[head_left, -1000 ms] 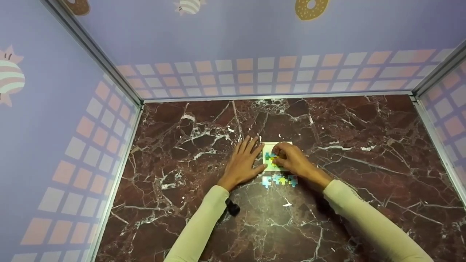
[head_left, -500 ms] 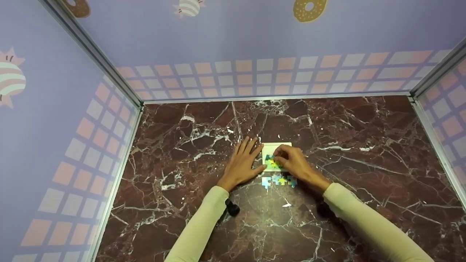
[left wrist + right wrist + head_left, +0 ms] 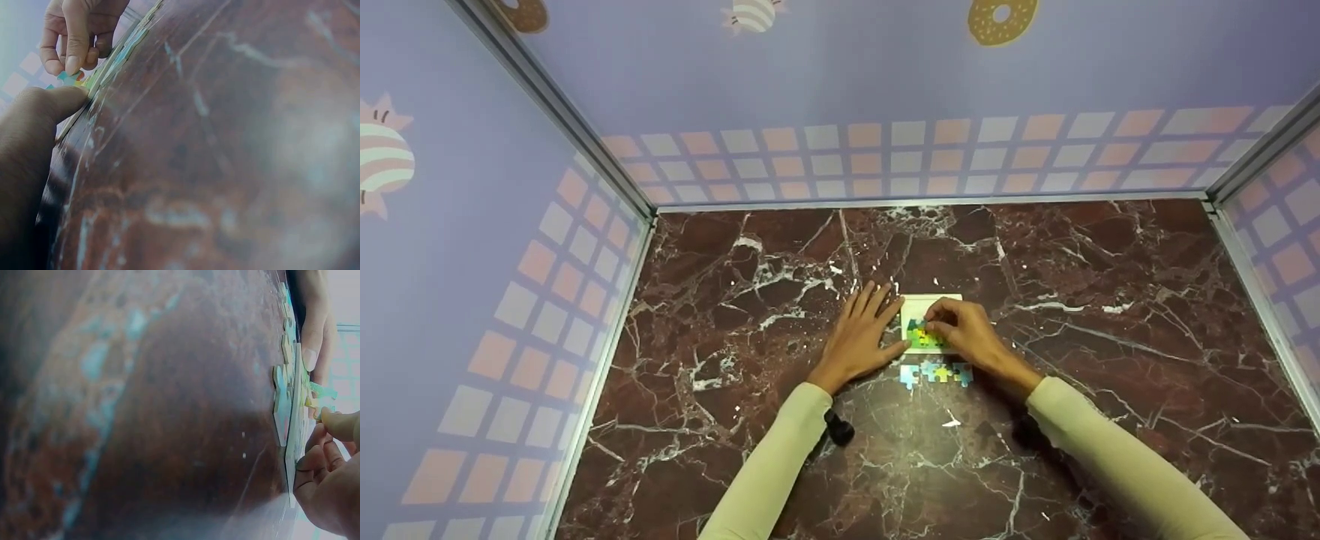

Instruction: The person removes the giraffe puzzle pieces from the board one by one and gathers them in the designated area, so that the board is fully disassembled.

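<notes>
A small pale puzzle tray (image 3: 916, 301) lies on the marble-patterned table, with green and yellow jigsaw pieces (image 3: 916, 337) joined in its lower part. My left hand (image 3: 859, 334) lies flat to its left, fingers spread, the thumb touching the tray's near-left edge. Over the tray, my right hand (image 3: 967, 330) pinches a blue-green jigsaw piece (image 3: 68, 77) between thumb and fingers, held tilted above the others. The right hand covers the tray's right part, so how far the held piece touches its neighbours cannot be told.
Several loose blue and yellow jigsaw pieces (image 3: 941, 372) lie in a row just in front of the tray. A white scrap-like mark (image 3: 952, 422) shows nearer on the table (image 3: 735, 465). Patterned panels (image 3: 840, 90) wall the table at the back and sides.
My right hand has shifted slightly right and toward me over the tray, still pinching the piece. More green shows at the tray's left part. The left hand has stayed in place.
</notes>
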Demonstrator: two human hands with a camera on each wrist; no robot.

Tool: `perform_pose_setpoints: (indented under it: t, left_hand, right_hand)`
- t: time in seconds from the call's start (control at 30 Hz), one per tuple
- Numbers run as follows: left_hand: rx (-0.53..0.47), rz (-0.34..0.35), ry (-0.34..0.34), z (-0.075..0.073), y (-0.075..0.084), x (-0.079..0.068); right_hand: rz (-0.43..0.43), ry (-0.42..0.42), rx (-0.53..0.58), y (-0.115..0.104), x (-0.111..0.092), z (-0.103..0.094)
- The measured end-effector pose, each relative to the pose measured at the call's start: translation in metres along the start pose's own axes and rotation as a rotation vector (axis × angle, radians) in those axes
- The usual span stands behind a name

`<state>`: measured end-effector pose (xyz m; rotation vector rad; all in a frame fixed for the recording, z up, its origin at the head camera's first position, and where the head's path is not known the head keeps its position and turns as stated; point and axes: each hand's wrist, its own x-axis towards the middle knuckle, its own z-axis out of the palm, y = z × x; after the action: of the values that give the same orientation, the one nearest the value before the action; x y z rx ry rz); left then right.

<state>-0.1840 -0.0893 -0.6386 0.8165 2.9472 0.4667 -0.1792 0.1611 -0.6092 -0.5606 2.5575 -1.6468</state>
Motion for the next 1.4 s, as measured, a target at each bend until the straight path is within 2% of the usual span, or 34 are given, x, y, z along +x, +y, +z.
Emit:
perform_pose_setpoints:
  t: [0.13, 0.43, 0.63, 1.03, 1.17, 1.4]
  left_hand:
    - [-0.006, -0.003, -0.008, 0.0015, 0.0, -0.0005]
    - [-0.011, 0.0, -0.003, 0.0027, -0.0003, -0.0001]
    - [-0.011, 0.001, 0.002, 0.0019, -0.0001, 0.0003]
    - [-0.001, 0.004, 0.001, 0.0004, -0.001, 0.0008]
    - [-0.021, -0.004, 0.009, 0.0014, -0.0015, 0.0013]
    - [-0.001, -0.024, 0.018, 0.0027, -0.0003, 0.0033]
  right_hand:
    - [0.001, 0.006, -0.016, 0.0001, -0.0026, 0.0004]
    - [-0.07, -0.008, -0.068, 0.0018, -0.0049, 0.0032]
    - [-0.053, -0.018, -0.084, 0.0011, -0.004, 0.002]
    - [-0.018, -0.028, -0.025, 0.0009, -0.0025, 0.0018]
    - [-0.018, -0.032, -0.02, 0.0005, -0.0025, 0.0014]
    - [-0.001, -0.038, -0.024, 0.0012, -0.0025, 0.0016]
